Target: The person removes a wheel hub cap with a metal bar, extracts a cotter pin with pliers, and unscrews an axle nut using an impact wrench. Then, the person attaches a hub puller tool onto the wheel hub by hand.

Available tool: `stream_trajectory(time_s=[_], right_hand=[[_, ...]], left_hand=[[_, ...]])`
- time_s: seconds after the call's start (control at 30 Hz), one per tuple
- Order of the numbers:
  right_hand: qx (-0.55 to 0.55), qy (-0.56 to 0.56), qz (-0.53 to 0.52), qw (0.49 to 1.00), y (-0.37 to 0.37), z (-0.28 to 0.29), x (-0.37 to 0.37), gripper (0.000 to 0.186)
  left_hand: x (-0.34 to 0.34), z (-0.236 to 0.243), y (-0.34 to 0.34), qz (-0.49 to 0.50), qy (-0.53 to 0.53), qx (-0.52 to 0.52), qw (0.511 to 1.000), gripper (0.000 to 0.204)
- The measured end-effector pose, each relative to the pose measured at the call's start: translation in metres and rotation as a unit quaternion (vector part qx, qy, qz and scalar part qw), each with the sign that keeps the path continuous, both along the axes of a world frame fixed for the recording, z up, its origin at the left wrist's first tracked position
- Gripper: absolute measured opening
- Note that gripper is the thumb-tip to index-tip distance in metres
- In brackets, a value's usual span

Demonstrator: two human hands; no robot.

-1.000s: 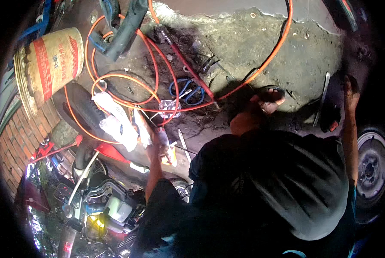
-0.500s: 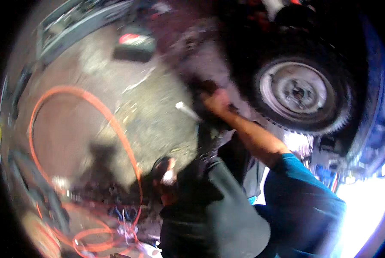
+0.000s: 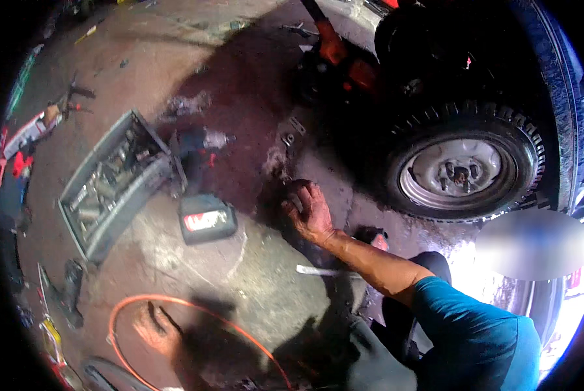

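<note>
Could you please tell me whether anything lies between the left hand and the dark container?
Yes: in this view, the orange hose curves between the left hand and the dark container. Nothing else visible stands between them.

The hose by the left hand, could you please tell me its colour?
The hose is orange, showing best in the head view.

Orange hose (image 3: 150, 298), teal sleeve (image 3: 471, 326), grey bin (image 3: 130, 207)
</note>
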State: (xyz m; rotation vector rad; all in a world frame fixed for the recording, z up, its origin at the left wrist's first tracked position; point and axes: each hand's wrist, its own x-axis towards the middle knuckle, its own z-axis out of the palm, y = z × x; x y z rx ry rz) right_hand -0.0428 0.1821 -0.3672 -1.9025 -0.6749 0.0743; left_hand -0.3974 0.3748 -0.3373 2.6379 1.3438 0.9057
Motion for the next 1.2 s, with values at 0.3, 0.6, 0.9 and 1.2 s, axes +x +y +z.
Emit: stream_trajectory(time_s=[0.3, 0.6, 0.9, 1.2], right_hand=[[-0.237, -0.164, -0.054, 0.956, 0.067, -0.008, 0.035, 0.033], [-0.308, -0.21, -0.016, 0.928, 0.058, -0.005, 0.036, 0.036], [-0.341, -0.131, 0.014, 0.931, 0.052, -0.005, 0.028, 0.04], [-0.274, -0.117, -0.011, 0.955, 0.035, -0.034, 0.036, 0.061]], left_hand=[[0.022, -0.003, 0.051, 0.045, 0.148, -0.08, 0.985, 0.022], [0.04, 0.016, 0.061, 0.023, 0.055, -0.11, 0.992, 0.026], [0.028, 0.024, 0.04, 0.048, -0.018, -0.361, 0.931, 0.03], [0.035, 0.003, 0.043, 0.13, 0.188, -0.191, 0.955, 0.043]])
